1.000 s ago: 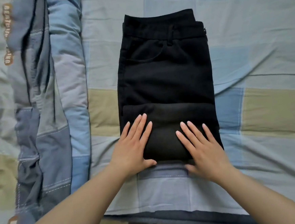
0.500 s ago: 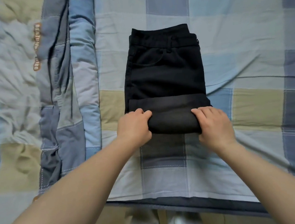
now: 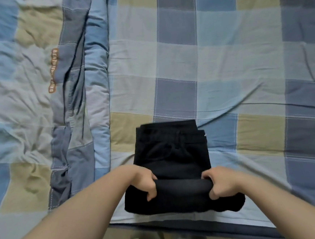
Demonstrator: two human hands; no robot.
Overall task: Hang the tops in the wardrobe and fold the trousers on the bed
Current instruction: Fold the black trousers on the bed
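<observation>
Trousers [image 3: 171,156] on bed [image 3: 223,57] — left hand [image 3: 146,184], right hand [image 3: 222,185] gripping folded edge, fingers curled

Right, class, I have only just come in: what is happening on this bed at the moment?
A person is folding a pair of black trousers on a bed with a checked sheet. The left hand and the right hand each grip an end of the thick folded part nearest the person. The waistband lies flat at the far end. A rumpled checked quilt lies to the left. No tops or wardrobe are in view.
</observation>
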